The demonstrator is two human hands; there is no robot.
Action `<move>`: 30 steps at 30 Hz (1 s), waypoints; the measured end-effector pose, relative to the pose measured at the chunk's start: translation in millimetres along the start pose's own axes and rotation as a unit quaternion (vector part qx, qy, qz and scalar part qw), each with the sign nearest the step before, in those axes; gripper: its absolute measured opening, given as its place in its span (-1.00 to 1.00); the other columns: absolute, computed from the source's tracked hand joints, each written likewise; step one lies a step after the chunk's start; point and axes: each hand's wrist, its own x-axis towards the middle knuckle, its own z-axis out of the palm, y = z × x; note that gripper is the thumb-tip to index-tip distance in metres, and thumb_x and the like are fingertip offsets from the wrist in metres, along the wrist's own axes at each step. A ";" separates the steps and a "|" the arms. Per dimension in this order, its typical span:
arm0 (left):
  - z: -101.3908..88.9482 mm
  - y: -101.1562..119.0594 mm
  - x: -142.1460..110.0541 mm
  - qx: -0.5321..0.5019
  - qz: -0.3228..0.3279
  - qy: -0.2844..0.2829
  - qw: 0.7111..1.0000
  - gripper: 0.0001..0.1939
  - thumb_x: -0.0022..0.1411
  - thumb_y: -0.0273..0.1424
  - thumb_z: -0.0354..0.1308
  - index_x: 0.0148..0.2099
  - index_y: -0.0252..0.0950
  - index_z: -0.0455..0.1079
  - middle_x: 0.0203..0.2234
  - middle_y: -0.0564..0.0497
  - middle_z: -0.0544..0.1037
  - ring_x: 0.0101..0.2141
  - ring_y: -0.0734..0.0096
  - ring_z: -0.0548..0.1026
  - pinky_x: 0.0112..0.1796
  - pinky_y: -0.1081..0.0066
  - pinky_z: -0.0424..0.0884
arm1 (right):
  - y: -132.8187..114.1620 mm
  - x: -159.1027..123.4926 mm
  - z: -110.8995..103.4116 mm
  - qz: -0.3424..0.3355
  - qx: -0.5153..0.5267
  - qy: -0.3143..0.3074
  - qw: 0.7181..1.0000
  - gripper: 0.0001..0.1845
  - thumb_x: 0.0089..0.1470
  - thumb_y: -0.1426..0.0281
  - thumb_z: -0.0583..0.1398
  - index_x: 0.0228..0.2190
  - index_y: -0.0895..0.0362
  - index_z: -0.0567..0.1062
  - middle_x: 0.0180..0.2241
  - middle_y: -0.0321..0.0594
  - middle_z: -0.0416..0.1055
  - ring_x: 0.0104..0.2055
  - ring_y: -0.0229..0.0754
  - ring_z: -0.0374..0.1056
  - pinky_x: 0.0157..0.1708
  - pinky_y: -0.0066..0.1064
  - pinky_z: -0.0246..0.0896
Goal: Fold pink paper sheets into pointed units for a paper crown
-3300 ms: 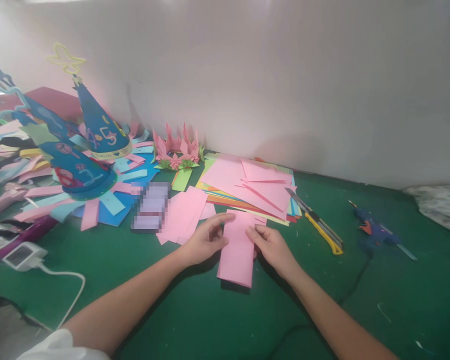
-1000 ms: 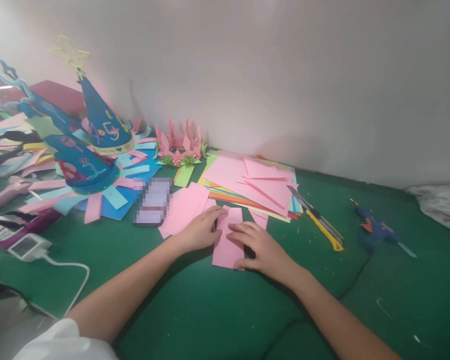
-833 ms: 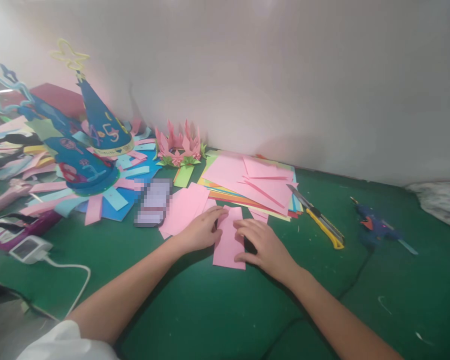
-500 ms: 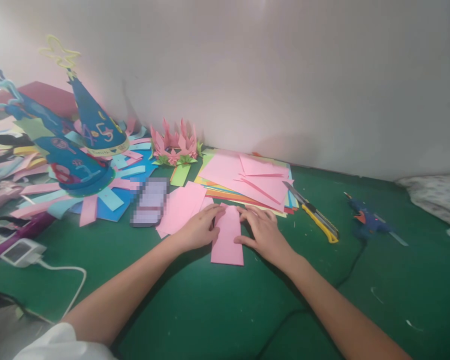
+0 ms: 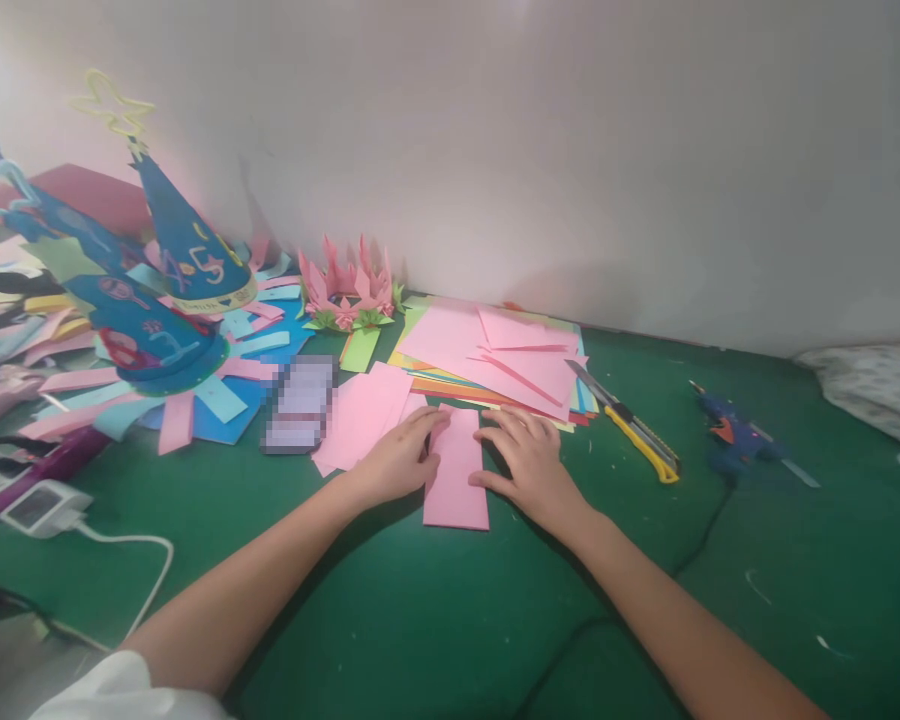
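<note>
A narrow folded strip of pink paper (image 5: 456, 480) lies flat on the green table mat (image 5: 420, 620), pointing away from me. My left hand (image 5: 397, 460) rests on its left edge with the fingers stretched toward the strip's far end. My right hand (image 5: 529, 462) lies on the right edge, fingers spread flat and pressing the paper down. Neither hand grips anything. More loose pink sheets (image 5: 364, 415) lie just left of my left hand.
A stack of coloured paper (image 5: 495, 355) sits behind the strip. A yellow utility knife (image 5: 634, 430) and a blue glue gun (image 5: 735, 435) lie to the right. Blue paper cone hats (image 5: 180, 255), a pink paper crown (image 5: 349, 290), a phone (image 5: 298, 402) and a white charger (image 5: 41, 508) are at left.
The pink strip was wider and longer 3.3 s ago; it is now narrower. My right hand slid from on top of the strip to its right edge, and both hands shifted slightly toward the far end.
</note>
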 end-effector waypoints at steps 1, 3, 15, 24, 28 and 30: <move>0.3 -0.1 0.0 0.001 -0.002 -0.001 1.000 -0.47 0.11 -0.55 -0.02 0.17 -0.32 0.16 0.17 -0.12 0.21 0.12 0.19 0.26 0.10 0.19 0.28 | -0.7 0.0 -1.4 -0.007 0.008 0.004 1.000 -0.59 0.05 0.02 0.14 -0.22 0.05 0.48 0.01 -0.11 0.36 0.08 0.07 0.15 0.02 -0.06 -0.08; 1.1 -0.8 -0.1 0.002 -0.002 0.005 1.000 -0.48 0.11 -0.55 -0.01 0.16 -0.32 0.17 0.16 -0.11 0.22 0.10 0.20 0.28 0.08 0.21 0.31 | -2.2 -0.6 -4.4 -0.031 0.029 0.014 0.999 -0.69 0.07 0.09 0.16 -0.32 0.06 0.49 -0.09 -0.16 0.43 0.03 0.01 0.20 0.00 -0.11 -0.06; 5.6 -7.4 -1.2 -0.015 0.007 0.033 0.999 -0.50 0.07 -0.60 0.00 0.11 -0.34 0.18 0.13 -0.15 0.22 -0.03 0.28 0.39 -0.02 0.27 0.39 | -15.1 -9.5 -18.3 -0.282 0.157 -0.025 0.946 -0.65 0.12 0.24 0.17 -0.61 0.15 0.44 -0.59 -0.27 0.38 -0.34 -0.21 0.28 -0.28 -0.33 0.13; 2.4 -7.7 -2.4 -0.017 0.004 0.015 1.000 -0.48 0.07 -0.58 0.01 0.13 -0.35 0.18 0.14 -0.15 0.22 -0.11 0.31 0.43 -0.09 0.30 0.43 | -9.7 -13.6 -10.9 -0.231 0.188 0.012 0.955 -0.68 0.20 0.34 0.10 -0.54 0.15 0.47 -0.41 -0.18 0.51 -0.29 -0.22 0.43 -0.23 -0.37 0.30; 0.5 -5.6 -1.3 -0.007 0.010 0.006 1.000 -0.47 0.08 -0.58 0.01 0.13 -0.34 0.19 0.15 -0.13 0.22 0.02 0.22 0.35 0.00 0.23 0.37 | 0.0 -8.4 -4.8 -0.173 0.133 0.035 0.975 -0.78 0.21 0.36 0.07 -0.36 0.12 0.50 -0.20 -0.16 0.52 -0.09 -0.13 0.41 -0.06 -0.26 0.29; -0.3 -4.7 -0.8 -0.004 0.013 0.000 1.000 -0.47 0.08 -0.59 0.00 0.14 -0.33 0.19 0.16 -0.12 0.21 0.06 0.20 0.32 0.03 0.22 0.35 | 1.0 -4.0 -1.9 -0.131 0.104 0.030 0.985 -0.78 0.22 0.40 0.04 -0.29 0.12 0.48 -0.17 -0.16 0.51 -0.03 -0.08 0.38 0.00 -0.16 0.25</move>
